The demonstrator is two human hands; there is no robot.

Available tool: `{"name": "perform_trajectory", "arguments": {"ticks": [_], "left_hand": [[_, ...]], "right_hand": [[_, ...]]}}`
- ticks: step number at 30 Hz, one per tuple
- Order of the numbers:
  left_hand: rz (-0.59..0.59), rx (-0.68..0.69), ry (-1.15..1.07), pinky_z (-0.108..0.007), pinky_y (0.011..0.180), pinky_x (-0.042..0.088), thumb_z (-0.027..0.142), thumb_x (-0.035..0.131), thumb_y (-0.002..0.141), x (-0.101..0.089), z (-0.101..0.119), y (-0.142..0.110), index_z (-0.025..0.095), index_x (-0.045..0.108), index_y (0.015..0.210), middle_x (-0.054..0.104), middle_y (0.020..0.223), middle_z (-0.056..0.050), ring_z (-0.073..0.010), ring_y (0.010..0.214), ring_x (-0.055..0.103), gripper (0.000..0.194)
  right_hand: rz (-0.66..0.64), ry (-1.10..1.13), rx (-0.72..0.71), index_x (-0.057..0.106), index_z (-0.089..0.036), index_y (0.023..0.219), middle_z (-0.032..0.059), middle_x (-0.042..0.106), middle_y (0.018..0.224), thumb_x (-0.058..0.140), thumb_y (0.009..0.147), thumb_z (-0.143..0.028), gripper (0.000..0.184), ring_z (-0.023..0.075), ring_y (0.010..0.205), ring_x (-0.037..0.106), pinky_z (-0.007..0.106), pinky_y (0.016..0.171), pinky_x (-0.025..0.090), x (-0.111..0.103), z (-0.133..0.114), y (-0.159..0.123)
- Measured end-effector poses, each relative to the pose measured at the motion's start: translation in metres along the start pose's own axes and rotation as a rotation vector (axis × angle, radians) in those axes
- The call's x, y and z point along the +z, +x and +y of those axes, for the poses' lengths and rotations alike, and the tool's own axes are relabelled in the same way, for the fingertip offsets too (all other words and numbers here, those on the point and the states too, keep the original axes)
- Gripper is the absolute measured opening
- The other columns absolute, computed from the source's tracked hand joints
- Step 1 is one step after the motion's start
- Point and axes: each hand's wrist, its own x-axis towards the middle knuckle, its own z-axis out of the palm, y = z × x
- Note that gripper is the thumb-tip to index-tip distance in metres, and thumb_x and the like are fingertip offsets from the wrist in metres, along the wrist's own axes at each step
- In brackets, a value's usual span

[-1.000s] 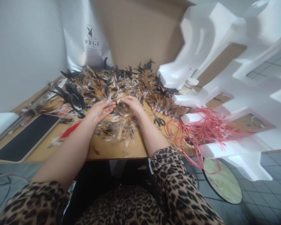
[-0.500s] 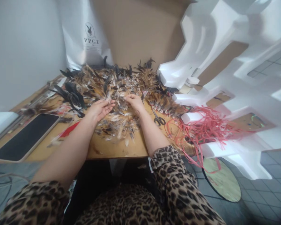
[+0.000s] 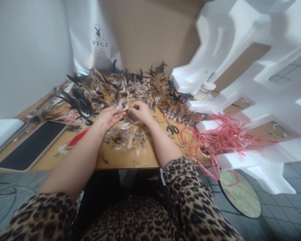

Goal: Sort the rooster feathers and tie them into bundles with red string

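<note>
Near the middle of the table my left hand [image 3: 110, 117] is palm up, its thumb and forefinger pinched on a small bunch of feathers [image 3: 119, 100]. Close on its right, my right hand [image 3: 140, 111] has thumb and forefinger pressed together beside that bunch. What those right fingertips hold, if anything, is too small to make out. Behind both hands spreads a large heap of brown, white and black feathers [image 3: 100, 87]. Loose small feathers [image 3: 126, 135] lie on the tabletop just below the hands.
Scissors [image 3: 172, 128] lie right of my right forearm. Red ribbons [image 3: 223, 134] tangle over white foam pieces [image 3: 230, 160] on the right. A phone [image 3: 32, 145] lies at the left. Dark feathers [image 3: 79, 103] and a red strip [image 3: 76, 138] are nearby. A silvery bag [image 3: 95, 40] stands behind.
My right hand drew slightly away from the left, then came back in beside the bunch with its fingers more curled. The left hand keeps its pinch. The view has shifted slightly.
</note>
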Motion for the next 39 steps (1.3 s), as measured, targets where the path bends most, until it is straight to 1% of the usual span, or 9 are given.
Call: {"name": "perform_trajectory", "arguments": {"ticks": [5, 10, 13, 18, 23, 26, 29, 34, 39], "left_hand": [[-0.006, -0.004, 0.048, -0.019, 0.055, 0.052, 0.013, 0.063, 0.075, 0.001, -0.003, 0.0, 0.007, 0.062, 0.079, 0.07, 0.077, -0.013, -0.0152, 0.066, 0.068, 0.008], [0.009, -0.005, 0.098, -0.018, 0.051, 0.052, 0.013, 0.063, 0.074, 0.001, -0.006, 0.001, 0.007, 0.063, 0.076, 0.069, 0.072, -0.011, -0.0145, 0.062, 0.067, 0.006], [0.026, -0.009, 0.129, -0.017, 0.05, 0.051, 0.013, 0.065, 0.073, 0.003, -0.008, 0.001, 0.007, 0.063, 0.075, 0.069, 0.07, -0.01, -0.0141, 0.06, 0.067, 0.006], [0.033, 0.027, 0.192, -0.015, 0.048, 0.049, 0.014, 0.063, 0.074, 0.007, -0.008, -0.002, 0.007, 0.06, 0.069, 0.067, 0.065, -0.008, -0.0115, 0.056, 0.065, 0.009], [0.075, 0.087, 0.231, -0.014, 0.049, 0.048, 0.014, 0.062, 0.075, 0.012, -0.005, -0.007, 0.009, 0.058, 0.066, 0.065, 0.062, -0.006, -0.0079, 0.052, 0.061, 0.012], [0.063, 0.12, 0.264, -0.013, 0.049, 0.048, 0.015, 0.063, 0.074, 0.012, -0.005, -0.007, 0.008, 0.059, 0.066, 0.066, 0.063, -0.006, -0.0072, 0.051, 0.061, 0.011], [0.034, 0.134, 0.274, -0.013, 0.049, 0.048, 0.016, 0.065, 0.073, 0.01, -0.008, -0.005, 0.008, 0.061, 0.068, 0.066, 0.063, -0.007, -0.0074, 0.051, 0.061, 0.011], [0.049, 0.11, 0.214, -0.014, 0.049, 0.048, 0.017, 0.068, 0.071, 0.008, -0.009, -0.002, 0.009, 0.059, 0.067, 0.067, 0.063, -0.008, -0.0099, 0.054, 0.063, 0.013], [0.024, 0.042, 0.145, -0.014, 0.047, 0.048, 0.012, 0.064, 0.074, 0.01, -0.006, -0.005, 0.007, 0.06, 0.069, 0.068, 0.066, -0.009, -0.0102, 0.054, 0.064, 0.008]], "right_hand": [[-0.027, -0.209, -0.128, 0.06, -0.015, 0.073, 0.0023, 0.057, 0.076, 0.052, 0.076, -0.023, 0.012, 0.0136, 0.075, 0.052, 0.025, 0.073, 0.04, 0.001, -0.01, -0.004], [-0.067, -0.377, -0.119, 0.061, -0.017, 0.076, 0.0034, 0.056, 0.081, 0.049, 0.079, -0.024, 0.014, 0.0153, 0.079, 0.052, 0.025, 0.072, 0.039, 0.001, -0.019, -0.01], [-0.082, -0.389, -0.094, 0.061, -0.017, 0.074, 0.003, 0.056, 0.08, 0.05, 0.078, -0.024, 0.014, 0.0151, 0.079, 0.052, 0.025, 0.072, 0.038, 0.003, -0.019, -0.01], [-0.116, -0.208, 0.004, 0.063, -0.015, 0.069, 0.0006, 0.059, 0.072, 0.055, 0.072, -0.021, 0.011, 0.0112, 0.07, 0.052, 0.023, 0.068, 0.038, 0.008, -0.01, -0.005], [-0.216, 0.282, 0.361, 0.063, -0.012, 0.07, -0.0035, 0.054, 0.053, 0.06, 0.072, -0.027, 0.016, 0.0052, 0.047, 0.043, 0.018, 0.05, 0.034, 0.006, -0.01, -0.003], [-0.213, 0.513, 0.526, 0.062, -0.012, 0.074, -0.0039, 0.053, 0.047, 0.064, 0.071, -0.033, 0.021, 0.0041, 0.04, 0.04, 0.016, 0.042, 0.031, 0.005, -0.013, -0.003], [-0.182, 0.602, 0.565, 0.061, -0.013, 0.07, -0.0039, 0.054, 0.046, 0.069, 0.066, -0.032, 0.021, 0.0037, 0.038, 0.04, 0.015, 0.038, 0.03, 0.007, -0.014, -0.004], [-0.143, 0.587, 0.613, 0.058, -0.014, 0.065, -0.006, 0.05, 0.04, 0.07, 0.064, -0.026, 0.017, 0.0028, 0.033, 0.035, 0.015, 0.035, 0.025, 0.013, -0.018, -0.006], [-0.04, 0.575, 0.491, 0.058, -0.014, 0.064, -0.0069, 0.049, 0.043, 0.064, 0.065, -0.025, 0.013, 0.0031, 0.038, 0.037, 0.016, 0.041, 0.029, 0.017, -0.016, -0.005]]}}
